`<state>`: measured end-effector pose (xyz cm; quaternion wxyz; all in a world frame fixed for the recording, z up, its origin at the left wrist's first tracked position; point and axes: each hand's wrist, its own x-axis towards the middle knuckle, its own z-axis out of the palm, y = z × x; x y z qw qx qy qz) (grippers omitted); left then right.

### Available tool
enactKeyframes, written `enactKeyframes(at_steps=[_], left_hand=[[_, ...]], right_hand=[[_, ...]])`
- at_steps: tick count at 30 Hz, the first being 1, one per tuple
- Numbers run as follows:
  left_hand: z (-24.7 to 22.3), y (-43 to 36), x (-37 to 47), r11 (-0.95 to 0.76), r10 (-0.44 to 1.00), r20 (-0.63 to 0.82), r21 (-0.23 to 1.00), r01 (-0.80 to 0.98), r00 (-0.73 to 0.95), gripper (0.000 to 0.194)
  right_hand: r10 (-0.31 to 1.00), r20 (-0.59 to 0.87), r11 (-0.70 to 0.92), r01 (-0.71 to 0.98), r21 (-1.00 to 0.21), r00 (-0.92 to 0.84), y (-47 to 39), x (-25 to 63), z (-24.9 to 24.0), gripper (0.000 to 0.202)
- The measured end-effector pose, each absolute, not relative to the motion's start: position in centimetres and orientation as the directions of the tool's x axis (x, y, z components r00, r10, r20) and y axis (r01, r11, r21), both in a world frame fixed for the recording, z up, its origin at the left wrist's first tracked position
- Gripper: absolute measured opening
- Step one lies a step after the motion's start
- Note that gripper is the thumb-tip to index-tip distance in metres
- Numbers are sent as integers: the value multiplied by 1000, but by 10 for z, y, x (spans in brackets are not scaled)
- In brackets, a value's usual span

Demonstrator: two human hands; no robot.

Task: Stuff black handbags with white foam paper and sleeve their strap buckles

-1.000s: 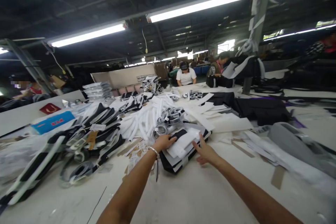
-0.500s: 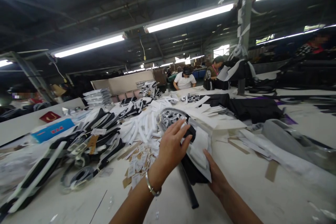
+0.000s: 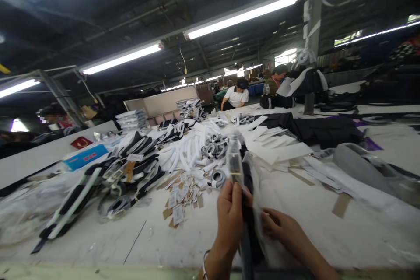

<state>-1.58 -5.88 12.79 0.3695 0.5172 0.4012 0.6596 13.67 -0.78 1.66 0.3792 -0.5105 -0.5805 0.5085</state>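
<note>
In front of me, over the table's near edge, a black-and-grey strap bundle point(image 3: 249, 179) stands nearly upright, partly covered by clear plastic and blurred. My left hand point(image 3: 231, 210) is closed on its left side, thumb and fingers pinching a grey strap point(image 3: 234, 157) whose top end looks pale and shiny. My right hand point(image 3: 282, 227) grips the lower right side of the same bundle, its fingertips partly hidden behind the plastic. Just left of the hands lie a rolled grey strap point(image 3: 217, 178) and a scatter of paper tags point(image 3: 179, 203).
Black-and-white padded straps point(image 3: 141, 157) are piled at the left, near a blue box point(image 3: 85, 157). White strips point(image 3: 183, 151) and rolled straps cover the middle. White sheets point(image 3: 282, 151) and black fabric point(image 3: 328, 131) lie right. A co-worker point(image 3: 236, 95) sits across the table.
The bundle has turned from lying tilted, broad side showing, to nearly upright and edge-on. My left hand has moved down and right from its top and closed on the strap.
</note>
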Motion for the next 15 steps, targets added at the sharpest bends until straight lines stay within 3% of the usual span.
enactKeyframes(at_steps=[4, 8, 12, 15], left_hand=[[112, -73, -2, -446, 895, 446, 895, 10, -21, 35], [113, -73, -12, -481, 877, 481, 876, 42, 8, 35], [102, -69, -27, -445, 894, 443, 895, -29, -67, 39], [94, -67, -30, -385, 915, 328, 885, -262, -235, 48]], right_hand=[[974, 219, 224, 395, -891, -59, -18, 161, 31, 50], [904, 415, 422, 351, -836, -101, -31, 152, 39, 47], [869, 494, 473, 334, -815, -26, -35, 139, 39, 40], [854, 518, 516, 214, -830, -48, -44, 140, 57, 31]])
